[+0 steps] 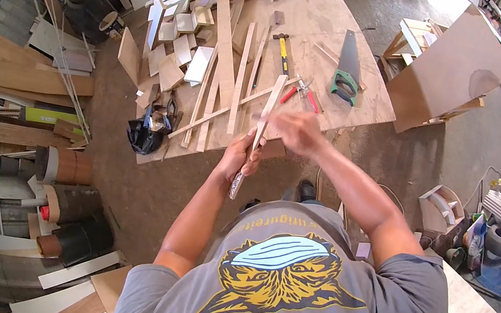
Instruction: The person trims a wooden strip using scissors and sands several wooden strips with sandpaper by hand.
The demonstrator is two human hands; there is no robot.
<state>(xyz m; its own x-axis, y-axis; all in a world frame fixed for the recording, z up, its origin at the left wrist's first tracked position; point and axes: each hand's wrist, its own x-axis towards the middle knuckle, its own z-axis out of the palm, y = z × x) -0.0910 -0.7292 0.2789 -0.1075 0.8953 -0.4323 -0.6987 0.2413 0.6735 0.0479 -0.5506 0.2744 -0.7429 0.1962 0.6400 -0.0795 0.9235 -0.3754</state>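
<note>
My left hand (pixel 240 155) is wrapped round a narrow wood strip (pixel 271 99), held tilted near the table's front edge. The strip's lower end, pale and rough-looking, pokes out below my fingers. Beside the strip's middle, my right hand (pixel 296 131) is closed and partly blurred by motion. A small brownish blur shows between it and the strip, and I cannot make out what it is. Just beyond my hands lie red-handled pliers (pixel 302 93) and a yellow and black hammer (pixel 281 53). A green-handled handsaw (pixel 349 66) rests farther right.
The plywood table (pixel 367 100) carries long wood strips (pixel 240 81) and a heap of offcuts (pixel 183 24). A black plastic bag (pixel 143 137) hangs at its left corner. Rolls of material (pixel 71 166) stand at left. A large brown panel (pixel 446 74) leans at right.
</note>
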